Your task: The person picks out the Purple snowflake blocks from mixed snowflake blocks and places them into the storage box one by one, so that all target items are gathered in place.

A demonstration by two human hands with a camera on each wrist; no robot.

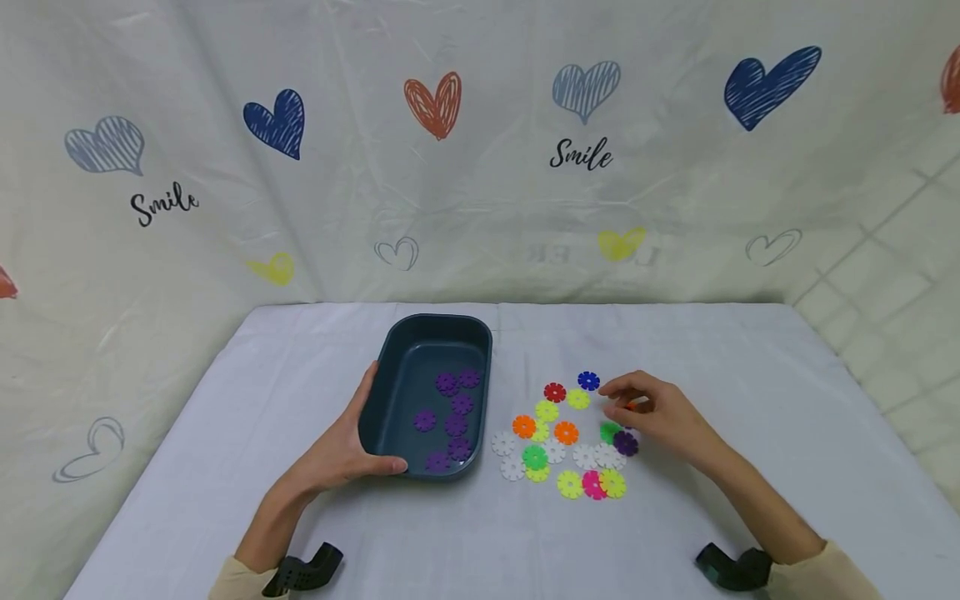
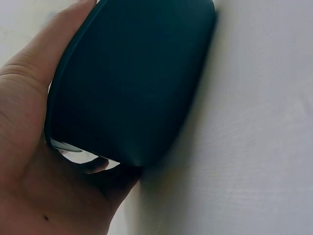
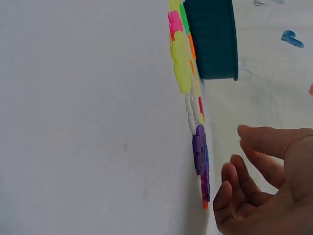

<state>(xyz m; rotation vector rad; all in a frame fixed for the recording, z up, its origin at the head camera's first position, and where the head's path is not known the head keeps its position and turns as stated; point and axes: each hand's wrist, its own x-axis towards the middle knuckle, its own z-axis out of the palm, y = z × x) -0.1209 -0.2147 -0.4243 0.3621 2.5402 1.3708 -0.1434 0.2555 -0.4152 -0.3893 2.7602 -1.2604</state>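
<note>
A dark teal rectangular tray [image 1: 375, 429] holds several purple notched plastic discs [image 1: 424, 420]. My left hand [image 1: 348, 446] grips the tray at its near left corner, thumb on the near rim and fingers along the left side. In the left wrist view, the tray's outer wall [image 2: 132, 78] fills the middle, with the hand [image 2: 58, 186] around its edge. My right hand [image 1: 651, 412] hovers at the right of the loose coloured discs, fingers loosely bent. Nothing shows between thumb and fingertips of this hand [image 3: 269, 181]. A purple disc [image 1: 626, 442] lies just below it.
Right of the tray lie flat discs in yellow [image 1: 570, 484], white [image 1: 584, 456], orange [image 1: 566, 432], green [image 1: 535, 457], red [image 1: 555, 392], pink [image 1: 594, 486] and blue [image 1: 588, 381], some overlapping. A white cloth [image 1: 525, 550] covers the table. Behind it hangs a heart-printed curtain [image 1: 495, 183].
</note>
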